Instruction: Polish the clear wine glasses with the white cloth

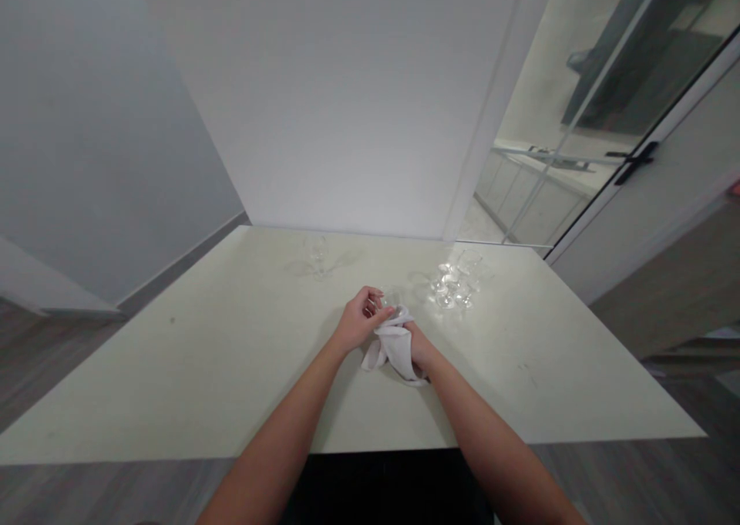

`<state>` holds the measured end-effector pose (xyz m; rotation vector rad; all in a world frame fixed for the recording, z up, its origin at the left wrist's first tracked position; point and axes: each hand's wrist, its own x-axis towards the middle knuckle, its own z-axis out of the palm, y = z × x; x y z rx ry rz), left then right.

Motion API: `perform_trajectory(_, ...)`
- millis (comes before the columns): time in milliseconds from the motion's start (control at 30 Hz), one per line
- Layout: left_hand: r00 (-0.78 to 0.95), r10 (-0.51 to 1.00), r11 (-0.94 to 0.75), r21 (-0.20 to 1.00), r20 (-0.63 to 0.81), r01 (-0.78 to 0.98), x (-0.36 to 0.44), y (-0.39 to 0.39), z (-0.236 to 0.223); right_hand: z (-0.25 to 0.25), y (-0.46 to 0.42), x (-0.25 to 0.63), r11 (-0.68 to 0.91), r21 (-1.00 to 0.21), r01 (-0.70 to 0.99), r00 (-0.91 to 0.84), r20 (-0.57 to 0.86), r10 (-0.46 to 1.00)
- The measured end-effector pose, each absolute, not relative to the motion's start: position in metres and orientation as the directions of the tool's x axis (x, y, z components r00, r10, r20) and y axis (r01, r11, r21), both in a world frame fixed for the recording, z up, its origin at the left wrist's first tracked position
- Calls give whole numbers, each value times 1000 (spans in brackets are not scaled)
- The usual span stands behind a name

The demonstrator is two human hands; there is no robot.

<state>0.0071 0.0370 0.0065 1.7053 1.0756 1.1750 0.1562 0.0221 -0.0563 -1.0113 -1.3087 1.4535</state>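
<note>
Over the middle of a pale table (173,371), my left hand (357,322) has its fingers closed around a small clear glass (391,301). My right hand (417,345) is mostly covered by a white cloth (396,348) that it grips and presses against the glass. The cloth's loose end hangs down toward the tabletop.
A cluster of clear glasses (456,282) stands just right of my hands. One more clear glass (316,254) stands alone near the far edge by the white wall. A glass door with a black handle (633,163) is at the right.
</note>
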Motion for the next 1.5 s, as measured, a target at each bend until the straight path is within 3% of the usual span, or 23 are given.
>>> perform_trajectory(867, 190, 936, -336, 911, 295, 241, 8, 35, 8, -26, 7, 147, -136, -966, -219, -195, -93, 976)
perform_trajectory(1500, 162, 940, -333, 912, 300, 238, 8, 36, 4, -17, 2, 145, -19, -980, -198, -171, 15, 985)
